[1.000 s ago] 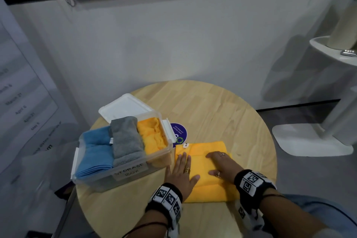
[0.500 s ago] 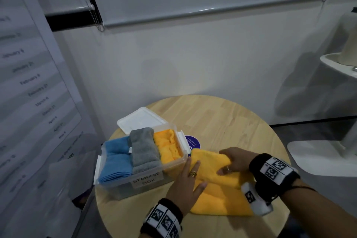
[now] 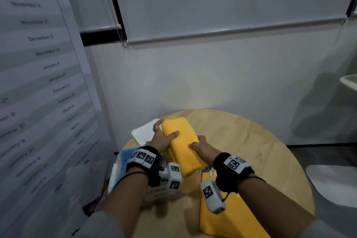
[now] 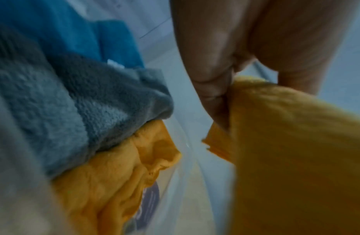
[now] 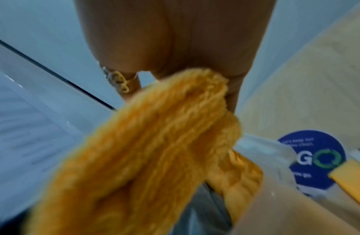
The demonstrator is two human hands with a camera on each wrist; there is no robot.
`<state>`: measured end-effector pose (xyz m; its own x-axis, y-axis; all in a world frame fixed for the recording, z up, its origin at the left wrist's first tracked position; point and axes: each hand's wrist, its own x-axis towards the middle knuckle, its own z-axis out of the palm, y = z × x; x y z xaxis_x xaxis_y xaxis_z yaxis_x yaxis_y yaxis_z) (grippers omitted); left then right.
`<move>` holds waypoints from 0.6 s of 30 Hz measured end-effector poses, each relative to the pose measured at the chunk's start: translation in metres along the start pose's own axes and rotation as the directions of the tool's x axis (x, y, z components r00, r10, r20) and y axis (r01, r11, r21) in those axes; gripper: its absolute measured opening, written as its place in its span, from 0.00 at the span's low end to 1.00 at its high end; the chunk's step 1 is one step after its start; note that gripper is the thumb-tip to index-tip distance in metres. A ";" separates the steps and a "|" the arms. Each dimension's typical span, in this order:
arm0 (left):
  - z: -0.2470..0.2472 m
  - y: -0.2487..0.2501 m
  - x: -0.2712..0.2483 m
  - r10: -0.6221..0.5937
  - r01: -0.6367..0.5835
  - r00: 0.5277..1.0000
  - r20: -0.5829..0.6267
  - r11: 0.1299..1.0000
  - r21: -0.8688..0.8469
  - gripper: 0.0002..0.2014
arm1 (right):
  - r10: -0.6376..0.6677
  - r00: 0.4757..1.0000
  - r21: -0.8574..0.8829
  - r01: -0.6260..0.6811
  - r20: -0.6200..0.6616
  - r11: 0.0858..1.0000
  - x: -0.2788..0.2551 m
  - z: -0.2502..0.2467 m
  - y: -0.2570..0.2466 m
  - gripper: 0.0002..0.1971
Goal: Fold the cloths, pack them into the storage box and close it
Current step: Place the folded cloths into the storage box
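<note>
You grip the folded yellow cloth (image 3: 181, 145) from both sides: left hand (image 3: 161, 141) with its thumb curled over the top, right hand (image 3: 201, 146) pinching the near edge. The cloth hangs in the air above the box (image 3: 154, 193). Keep the fold tight and lower it edge-first into the gap at the box's right end, beside the yellow cloth (image 4: 118, 171) already packed there. The grey cloth (image 4: 74, 108) and blue cloth (image 4: 78, 33) fill the rest, so room is likely scarce. Another yellow cloth (image 3: 231, 216) lies on the table (image 3: 270, 160), and the lid (image 3: 144, 133) waits behind the box.
</note>
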<state>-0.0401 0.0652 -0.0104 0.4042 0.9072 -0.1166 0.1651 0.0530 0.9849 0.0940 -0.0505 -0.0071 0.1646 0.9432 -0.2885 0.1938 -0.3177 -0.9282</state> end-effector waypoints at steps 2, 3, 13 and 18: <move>-0.009 -0.012 0.016 0.057 -0.083 0.994 0.093 0.949 0.306 0.38 | -0.021 1.000 -0.217 0.018 -0.011 0.976 0.009 0.015 0.009 0.32; -0.012 -0.019 0.024 0.062 -0.127 0.986 0.155 0.881 0.455 0.36 | -0.054 0.998 -0.361 0.042 -0.021 0.932 0.011 0.021 0.013 0.30; -0.004 -0.026 0.055 -0.088 -0.329 0.934 0.347 0.174 0.928 0.27 | -0.054 0.998 -0.841 -0.009 -0.045 0.541 0.022 0.049 0.033 0.17; 0.004 -0.012 0.036 -0.112 -0.440 0.896 0.431 -0.360 0.822 0.28 | -0.321 0.945 -0.892 0.092 -0.062 0.443 0.004 0.051 0.029 0.30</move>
<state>-0.0240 0.0953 -0.0272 0.7308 0.6269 -0.2701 0.5024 -0.7618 -0.4090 0.0513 -0.0511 -0.0470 0.1530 0.9874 0.0400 0.9635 -0.1401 -0.2280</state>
